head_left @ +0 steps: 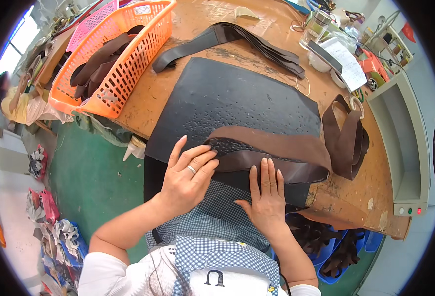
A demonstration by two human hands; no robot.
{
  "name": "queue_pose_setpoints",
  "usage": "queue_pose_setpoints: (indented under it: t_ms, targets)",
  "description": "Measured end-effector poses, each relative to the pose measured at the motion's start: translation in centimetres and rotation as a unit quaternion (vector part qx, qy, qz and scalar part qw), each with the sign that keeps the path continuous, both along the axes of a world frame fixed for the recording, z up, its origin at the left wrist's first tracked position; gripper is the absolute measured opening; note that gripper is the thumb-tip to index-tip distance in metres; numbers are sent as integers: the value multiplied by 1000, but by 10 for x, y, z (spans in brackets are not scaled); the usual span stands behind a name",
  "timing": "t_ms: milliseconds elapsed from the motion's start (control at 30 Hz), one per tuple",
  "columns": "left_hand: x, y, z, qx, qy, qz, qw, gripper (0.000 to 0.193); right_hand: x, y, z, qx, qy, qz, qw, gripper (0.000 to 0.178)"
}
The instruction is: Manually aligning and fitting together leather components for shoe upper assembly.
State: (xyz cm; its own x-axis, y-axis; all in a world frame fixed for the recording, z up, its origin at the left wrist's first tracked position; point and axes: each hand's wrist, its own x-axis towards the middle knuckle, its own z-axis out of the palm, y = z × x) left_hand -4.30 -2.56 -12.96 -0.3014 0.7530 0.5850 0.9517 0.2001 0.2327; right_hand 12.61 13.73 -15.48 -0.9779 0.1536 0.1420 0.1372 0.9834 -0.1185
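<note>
A long brown leather-like strip point(276, 140) lies doubled into a flat loop across the near part of a black mat point(247, 89) that is pitted with small holes. At the loop's left end, my left hand point(190, 170) has its fingertips closed on the strip, with a ring on one finger. My right hand point(266, 197) rests palm down, fingers stretched flat on the strip's near length and the thumb out to the side. Between the two lengths of the strip, the pitted mat surface shows through.
An orange basket point(123, 74) of dark strips stands at left. Stacked black strips point(257, 47) lie beyond the mat, and a coiled brown strip point(345, 143) to its right. A grey machine frame point(400, 148) borders the right edge. Blue bins point(335, 251) sit below.
</note>
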Motion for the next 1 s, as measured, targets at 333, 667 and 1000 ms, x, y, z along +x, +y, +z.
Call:
queue_pose_setpoints:
  t_ms: [333, 667, 1000]
  targets:
    - [-12, 4, -7, 37, -274, 183, 943, 17, -23, -6, 18, 12, 120, -2, 993, 45]
    - [-14, -5, -5, -21, -424, 190, 885, 10, -80, -25, 1, -174, 269, 39, 946, 15]
    - [-32, 7, 20, -56, 99, -42, 993, 25, -89, -24, 2, -175, 251, 40, 951, 13]
